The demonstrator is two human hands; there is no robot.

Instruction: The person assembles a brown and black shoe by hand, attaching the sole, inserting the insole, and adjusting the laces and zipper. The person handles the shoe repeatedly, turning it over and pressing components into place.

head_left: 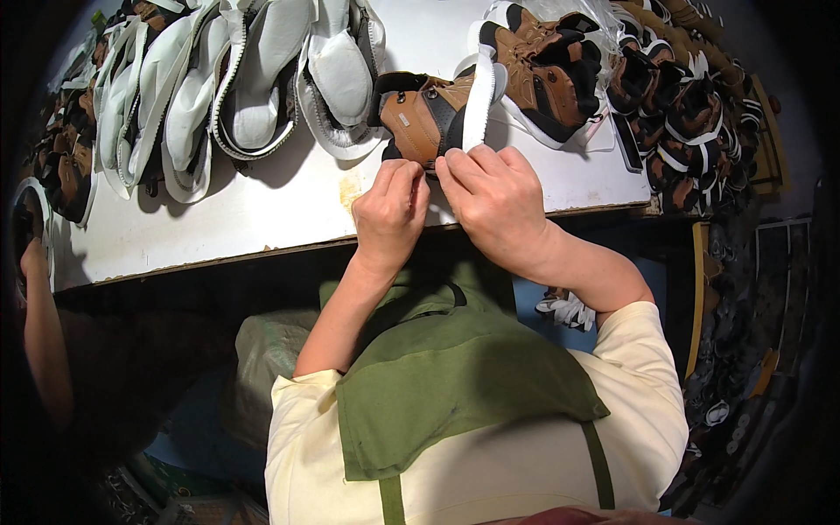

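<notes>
The brown-and-black shoe (413,121) sits close to the front edge of the white counter (271,214), straight ahead of the person, with a white strip (478,101) running up its right end. Both hands meet at its near side. The left hand (389,208) has its grip closed, fingertips bunched against the shoe's lower edge; the right hand (494,199) is pinched shut on that same edge, just beside the left and below the strip. Whether a needle or thread is between those fingers, I can't tell from here.

To my eye this is close handwork on the edge, probably fixing the white strip to the upper, and it looks only partly done, as the strip stands loose. The next move seems to call for a steady left pinch while the right works along the seam, drawing the strip down evenly without puckering.

Just beyond, to the right, stands another brown shoe (560,74). White-lined uppers (341,79) stand in a row leftward, and more shoes (687,109) crowd the far right. At the far left, another person's forearm (45,337) shows.
</notes>
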